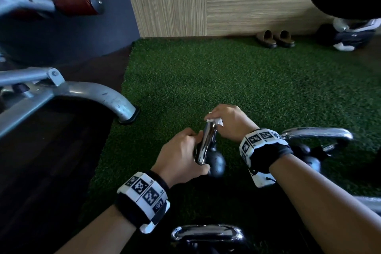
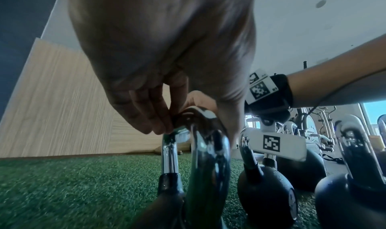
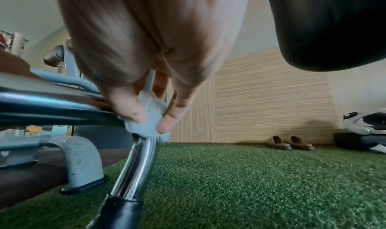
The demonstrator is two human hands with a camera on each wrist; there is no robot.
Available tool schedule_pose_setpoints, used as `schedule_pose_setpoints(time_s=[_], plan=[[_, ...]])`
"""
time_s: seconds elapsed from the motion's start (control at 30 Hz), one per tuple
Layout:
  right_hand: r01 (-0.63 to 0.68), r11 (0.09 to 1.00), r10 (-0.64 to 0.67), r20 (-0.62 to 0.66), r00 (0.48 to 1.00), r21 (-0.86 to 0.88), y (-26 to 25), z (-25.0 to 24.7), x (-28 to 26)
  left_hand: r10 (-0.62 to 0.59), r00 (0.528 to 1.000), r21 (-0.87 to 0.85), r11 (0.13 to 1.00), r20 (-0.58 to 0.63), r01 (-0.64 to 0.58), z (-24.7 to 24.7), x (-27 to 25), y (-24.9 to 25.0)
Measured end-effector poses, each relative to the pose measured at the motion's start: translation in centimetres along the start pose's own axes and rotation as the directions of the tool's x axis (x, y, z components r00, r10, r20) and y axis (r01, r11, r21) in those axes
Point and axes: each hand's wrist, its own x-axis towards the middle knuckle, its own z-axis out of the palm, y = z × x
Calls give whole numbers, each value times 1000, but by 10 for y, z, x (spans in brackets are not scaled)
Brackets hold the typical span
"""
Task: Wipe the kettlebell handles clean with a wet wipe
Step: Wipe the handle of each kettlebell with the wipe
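A dark kettlebell (image 1: 216,163) with a chrome handle (image 1: 205,144) stands on green turf. My left hand (image 1: 181,156) grips the near part of that handle; in the left wrist view its fingers (image 2: 146,117) curl over the chrome handle (image 2: 200,133). My right hand (image 1: 226,121) pinches a white wet wipe (image 1: 215,120) against the handle's far corner. The right wrist view shows thumb and finger squeezing the wet wipe (image 3: 149,122) around the bend of the chrome handle (image 3: 137,166).
More kettlebells stand near: one at the right (image 1: 315,140), one by the bottom edge (image 1: 208,233). A grey machine frame foot (image 1: 115,101) sits on the dark floor at the left. Brown slippers (image 1: 275,39) lie by the wood wall; turf (image 1: 206,78) lies ahead.
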Motion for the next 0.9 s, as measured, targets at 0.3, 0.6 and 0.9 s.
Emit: schedule_pose_setpoints(time_s=[0.3, 0.6, 0.9], plan=[[-104, 977, 125, 105, 987, -188, 4, -25, -24, 111, 964, 222, 961, 244, -166, -42, 35, -32], [-227, 955, 242, 59, 968, -188, -15, -21, -53, 103, 958, 410, 888, 266, -209, -47, 47, -27], [-262, 960, 255, -78, 964, -95, -7, -119, -112, 75, 958, 461, 864, 278, -201, -72, 28, 43]])
